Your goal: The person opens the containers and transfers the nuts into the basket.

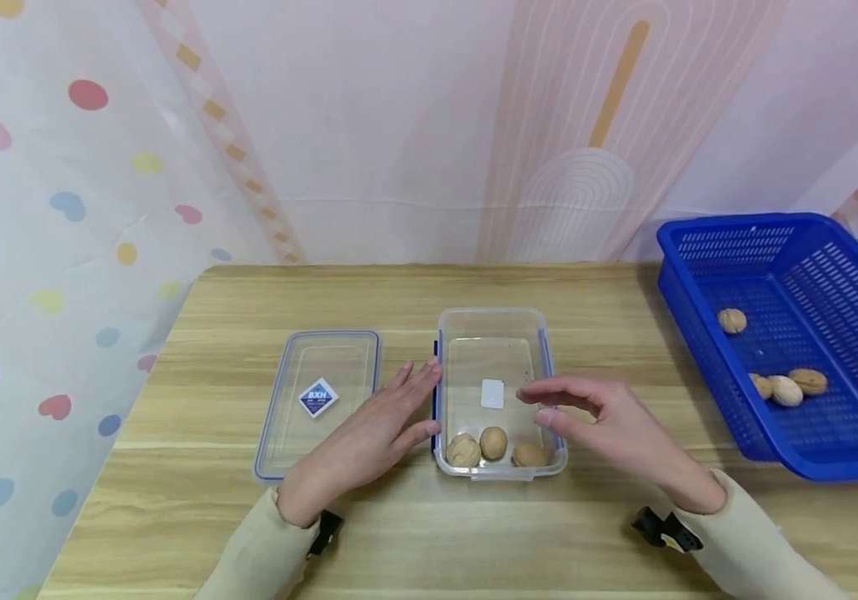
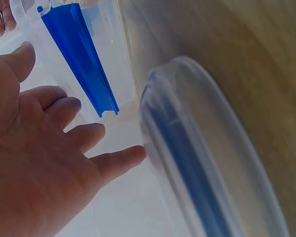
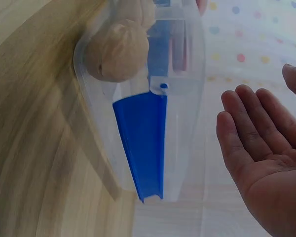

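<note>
A clear plastic food container (image 1: 492, 325) with blue side latches stands on the table, its top uncovered. Three walnuts (image 1: 493, 443) lie along its near end, and a white label (image 1: 492, 393) shows on its floor. My left hand (image 1: 372, 433) is at the container's left side, fingers extended with the tips right by the blue latch (image 2: 81, 57). Over the right rim hovers my right hand (image 1: 609, 421), its fingers loosely bent and nothing between them; the right wrist view shows its bare palm. The lid (image 1: 339, 354), blue-edged with a BXH sticker, lies left of the container, partly behind my left hand.
A blue perforated basket (image 1: 706, 400) stands on the right of the table with several walnuts (image 1: 786, 391) inside. Behind the wooden table (image 1: 594, 283) hangs a patterned cloth (image 1: 399, 125). Black straps sit on both wrists.
</note>
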The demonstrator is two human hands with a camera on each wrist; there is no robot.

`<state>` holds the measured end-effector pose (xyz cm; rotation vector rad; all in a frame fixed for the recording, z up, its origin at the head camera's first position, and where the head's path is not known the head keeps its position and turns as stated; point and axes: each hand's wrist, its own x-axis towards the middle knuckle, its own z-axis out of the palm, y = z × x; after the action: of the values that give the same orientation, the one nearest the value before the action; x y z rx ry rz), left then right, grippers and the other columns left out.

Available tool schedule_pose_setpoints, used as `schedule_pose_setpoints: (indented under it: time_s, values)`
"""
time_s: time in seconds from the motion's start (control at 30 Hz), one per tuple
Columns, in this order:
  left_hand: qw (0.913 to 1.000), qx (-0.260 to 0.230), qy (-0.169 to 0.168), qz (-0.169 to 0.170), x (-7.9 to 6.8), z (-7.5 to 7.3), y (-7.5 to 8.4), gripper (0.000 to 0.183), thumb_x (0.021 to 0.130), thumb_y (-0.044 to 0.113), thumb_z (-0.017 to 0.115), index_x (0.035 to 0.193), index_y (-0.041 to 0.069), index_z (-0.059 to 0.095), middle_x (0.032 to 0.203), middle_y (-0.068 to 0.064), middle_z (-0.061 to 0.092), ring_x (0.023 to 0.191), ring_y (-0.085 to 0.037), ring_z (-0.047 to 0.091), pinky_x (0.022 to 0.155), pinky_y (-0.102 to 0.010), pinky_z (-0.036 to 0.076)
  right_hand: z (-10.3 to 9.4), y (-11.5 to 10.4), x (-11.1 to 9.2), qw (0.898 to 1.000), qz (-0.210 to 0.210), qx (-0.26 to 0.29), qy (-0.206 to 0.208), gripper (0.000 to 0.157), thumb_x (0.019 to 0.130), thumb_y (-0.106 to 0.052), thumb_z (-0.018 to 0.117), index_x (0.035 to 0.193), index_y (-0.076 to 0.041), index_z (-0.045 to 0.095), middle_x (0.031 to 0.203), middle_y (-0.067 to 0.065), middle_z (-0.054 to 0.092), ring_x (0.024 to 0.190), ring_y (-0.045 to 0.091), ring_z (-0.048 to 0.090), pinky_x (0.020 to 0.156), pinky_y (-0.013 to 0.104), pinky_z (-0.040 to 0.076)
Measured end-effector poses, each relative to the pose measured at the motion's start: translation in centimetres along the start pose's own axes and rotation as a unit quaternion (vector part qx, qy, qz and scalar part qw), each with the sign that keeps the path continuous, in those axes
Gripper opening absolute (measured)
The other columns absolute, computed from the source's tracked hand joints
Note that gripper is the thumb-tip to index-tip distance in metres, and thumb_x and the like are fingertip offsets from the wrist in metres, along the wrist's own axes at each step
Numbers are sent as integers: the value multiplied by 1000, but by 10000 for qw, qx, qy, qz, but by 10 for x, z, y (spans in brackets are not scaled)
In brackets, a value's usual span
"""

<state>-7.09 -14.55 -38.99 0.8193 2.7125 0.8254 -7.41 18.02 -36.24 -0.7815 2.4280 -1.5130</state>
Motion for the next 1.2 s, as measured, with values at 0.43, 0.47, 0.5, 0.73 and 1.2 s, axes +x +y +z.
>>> schedule_pose_setpoints:
  time_s: [0.43,0.47,0.5,0.73,1.2]
  values:
    - [10000,-22,-21,9,0,0,-1,71,108,38,55,166,12,23,171,-4,16,157,-38,15,122,-62,21,17,-1,21,9976,68,-310,-608,31,100,-25,71,132,-23,71,129,-12,70,121,12,65,105,42,52]
    - [10000,-37,-22,9,0,0,-1,71,108,38,55,166,12,23,171,-4,17,157,-38,15,122,-61,21,18,-1,23,9973,86,-301,-666,32,101,-27,71,132,-23,71,130,-12,70,121,13,65,104,43,52]
    - [10000,-51,-23,6,0,0,-2,71,108,38,55,166,12,23,171,-4,17,157,-38,15,122,-61,21,19,0,24,9969,85,-300,-719,33,100,-28,71,133,-22,71,130,-12,70,121,13,64,104,43,52]
    - [10000,-51,-13,6,0,2,-3,72,108,40,54,166,13,22,171,-3,18,157,-37,15,123,-61,22,27,4,32,9945,-41,-339,-989,36,100,-32,72,134,-20,71,133,-9,69,125,16,62,106,41,51]
    - [10000,0,48,48,-1,1,-2,71,108,40,55,166,12,24,171,-2,18,157,-38,15,123,-59,23,32,0,49,9769,-142,-994,-1888,52,96,-36,76,142,-14,65,141,-1,65,134,23,57,112,51,45]
